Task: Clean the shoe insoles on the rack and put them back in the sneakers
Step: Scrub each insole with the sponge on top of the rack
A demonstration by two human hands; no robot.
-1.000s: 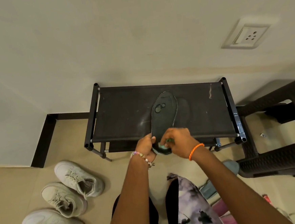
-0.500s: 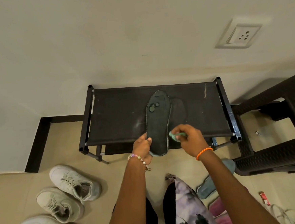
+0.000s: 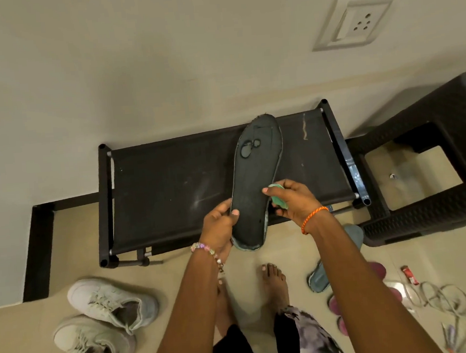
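A dark shoe insole point(image 3: 254, 180) with worn round spots near its toe is held up over the black rack point(image 3: 171, 186). My left hand point(image 3: 222, 227) grips its heel end, thumb on top. My right hand point(image 3: 289, 199) pinches a small green sponge point(image 3: 278, 198) against the insole's right edge. Three white sneakers point(image 3: 110, 303) stand on the floor at the lower left. A second insole point(image 3: 333, 260), grey-blue, lies on the floor at the right, partly hidden by my right forearm.
A dark wicker stool point(image 3: 431, 166) stands right of the rack. Pink slippers point(image 3: 339, 307), clear sandals point(image 3: 442, 299) and a red wrapper point(image 3: 409, 275) lie on the floor at the lower right. My bare feet point(image 3: 273, 281) are on the tiles below the rack. The wall holds a socket point(image 3: 359, 21).
The insole has been lifted off the rack and tilted up. My right hand with the sponge has moved from the heel end to the insole's right edge. The camera has shifted.
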